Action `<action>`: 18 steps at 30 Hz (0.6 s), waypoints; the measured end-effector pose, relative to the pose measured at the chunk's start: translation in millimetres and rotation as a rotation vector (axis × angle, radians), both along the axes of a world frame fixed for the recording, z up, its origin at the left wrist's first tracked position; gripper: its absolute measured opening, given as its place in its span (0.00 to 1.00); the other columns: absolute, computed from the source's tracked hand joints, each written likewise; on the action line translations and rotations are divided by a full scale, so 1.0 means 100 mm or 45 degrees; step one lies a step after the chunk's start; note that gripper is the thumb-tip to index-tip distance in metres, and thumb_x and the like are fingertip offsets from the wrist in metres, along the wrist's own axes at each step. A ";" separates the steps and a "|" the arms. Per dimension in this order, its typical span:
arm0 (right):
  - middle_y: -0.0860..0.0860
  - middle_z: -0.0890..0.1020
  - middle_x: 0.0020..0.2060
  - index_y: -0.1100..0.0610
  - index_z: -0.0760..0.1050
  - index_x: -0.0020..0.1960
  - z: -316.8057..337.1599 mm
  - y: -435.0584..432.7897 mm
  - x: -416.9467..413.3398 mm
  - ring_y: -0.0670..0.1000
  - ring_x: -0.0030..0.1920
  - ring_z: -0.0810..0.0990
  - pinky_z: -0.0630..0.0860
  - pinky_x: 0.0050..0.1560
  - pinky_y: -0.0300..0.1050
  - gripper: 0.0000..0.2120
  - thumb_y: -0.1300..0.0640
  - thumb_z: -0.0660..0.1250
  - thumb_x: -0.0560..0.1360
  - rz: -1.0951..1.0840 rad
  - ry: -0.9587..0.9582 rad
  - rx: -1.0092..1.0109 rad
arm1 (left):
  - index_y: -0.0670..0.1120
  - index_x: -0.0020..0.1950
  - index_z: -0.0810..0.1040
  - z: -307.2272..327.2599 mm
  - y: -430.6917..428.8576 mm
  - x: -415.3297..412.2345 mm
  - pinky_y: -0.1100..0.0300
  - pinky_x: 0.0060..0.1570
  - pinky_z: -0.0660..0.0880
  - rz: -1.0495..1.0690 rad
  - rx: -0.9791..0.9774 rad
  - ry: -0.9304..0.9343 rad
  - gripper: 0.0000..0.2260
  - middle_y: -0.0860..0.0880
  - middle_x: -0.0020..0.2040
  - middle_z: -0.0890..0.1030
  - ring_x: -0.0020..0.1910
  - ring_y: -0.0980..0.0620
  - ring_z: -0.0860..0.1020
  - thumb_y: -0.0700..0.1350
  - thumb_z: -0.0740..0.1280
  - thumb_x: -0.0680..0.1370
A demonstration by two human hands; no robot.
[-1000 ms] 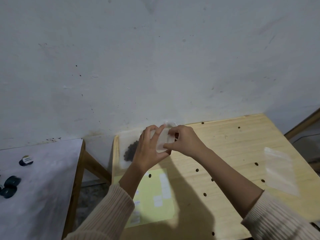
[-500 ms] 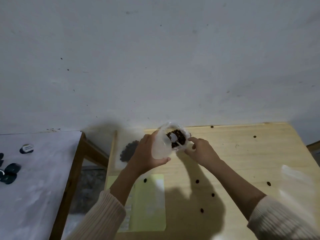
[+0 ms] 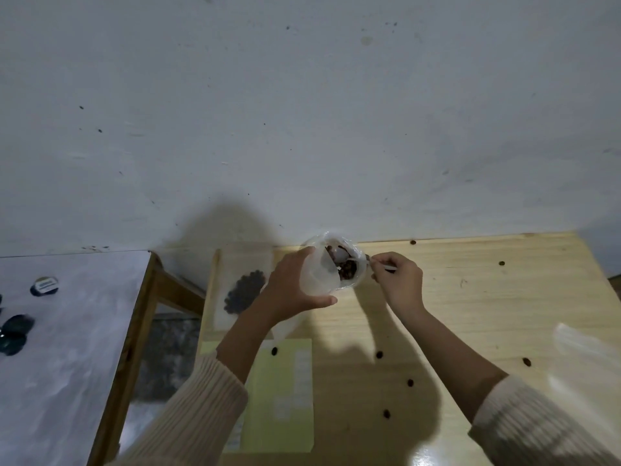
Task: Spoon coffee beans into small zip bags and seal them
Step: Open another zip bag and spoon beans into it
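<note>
- Since half a second back, right grip (image 3: pixel 400 284) has shifted from beside the bean bag (image 3: pixel 331 237) to a pinch on the spoon (image 3: pixel 376 264) handle at the bag's mouth; two hands that met on one pouch a second ago now work apart.
- Left grip (image 3: pixel 289 287) is wrapped round the small zip bag (image 3: pixel 316 280), held just left of the bean bag and touching it; the pouch looks empty.
- Step, as I read it: loading the spoon from the coffee beans (image 3: pixel 347 272) in the open bean bag.
- Next move calls for lifting the spoon level and tipping it into the pouch mouth, which must be held open.
- One filled bag (image 3: pixel 248 260) lies flat on the tabletop (image 3: pixel 470 297), left of the hands.
- Stray beans (image 3: pixel 379 354) are scattered about; spare bags (image 3: pixel 584 351) lie far right.
</note>
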State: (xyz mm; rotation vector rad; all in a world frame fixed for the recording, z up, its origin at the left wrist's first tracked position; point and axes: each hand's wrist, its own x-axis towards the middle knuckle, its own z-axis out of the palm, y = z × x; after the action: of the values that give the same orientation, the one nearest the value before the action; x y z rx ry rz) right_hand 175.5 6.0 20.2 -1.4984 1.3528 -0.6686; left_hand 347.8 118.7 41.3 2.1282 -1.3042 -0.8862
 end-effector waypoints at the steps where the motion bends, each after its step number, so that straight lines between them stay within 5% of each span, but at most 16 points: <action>1: 0.46 0.81 0.33 0.55 0.79 0.38 -0.01 -0.02 -0.02 0.46 0.34 0.81 0.77 0.42 0.38 0.05 0.61 0.70 0.72 -0.036 -0.017 -0.004 | 0.58 0.69 0.62 -0.01 -0.05 -0.02 0.49 0.61 0.71 -0.004 0.005 -0.003 0.44 0.56 0.65 0.68 0.64 0.54 0.68 0.65 0.76 0.57; 4: 0.44 0.81 0.32 0.52 0.78 0.37 -0.01 -0.04 -0.07 0.47 0.34 0.82 0.76 0.38 0.33 0.07 0.61 0.71 0.72 -0.054 -0.018 -0.053 | 0.57 0.66 0.65 -0.07 -0.14 -0.07 0.50 0.58 0.73 0.020 0.012 0.016 0.43 0.55 0.63 0.70 0.61 0.54 0.71 0.66 0.76 0.55; 8: 0.45 0.81 0.34 0.55 0.78 0.40 -0.04 -0.10 -0.18 0.54 0.39 0.82 0.78 0.44 0.45 0.04 0.62 0.69 0.73 -0.087 -0.009 -0.080 | 0.52 0.64 0.67 -0.07 -0.25 -0.16 0.55 0.58 0.71 0.031 0.031 0.054 0.41 0.52 0.64 0.69 0.62 0.52 0.69 0.64 0.76 0.56; 12: 0.49 0.81 0.35 0.55 0.78 0.41 -0.03 -0.17 -0.26 0.55 0.39 0.82 0.79 0.45 0.47 0.05 0.63 0.68 0.72 -0.153 -0.035 -0.122 | 0.50 0.68 0.64 -0.05 -0.34 -0.21 0.61 0.58 0.64 0.044 0.002 0.125 0.38 0.56 0.62 0.64 0.62 0.57 0.64 0.53 0.79 0.63; 18: 0.53 0.82 0.35 0.55 0.78 0.42 -0.08 -0.25 -0.30 0.56 0.39 0.82 0.79 0.46 0.51 0.06 0.65 0.67 0.72 -0.210 -0.025 -0.194 | 0.51 0.70 0.62 -0.06 -0.36 -0.24 0.53 0.67 0.63 0.057 0.038 0.149 0.41 0.53 0.69 0.62 0.68 0.53 0.61 0.54 0.79 0.63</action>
State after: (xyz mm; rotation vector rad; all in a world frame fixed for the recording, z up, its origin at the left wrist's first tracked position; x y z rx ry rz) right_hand 145.0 -19.4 12.0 -1.5054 1.4482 -0.9059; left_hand 323.6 82.5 35.5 2.0867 -1.1872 -1.0013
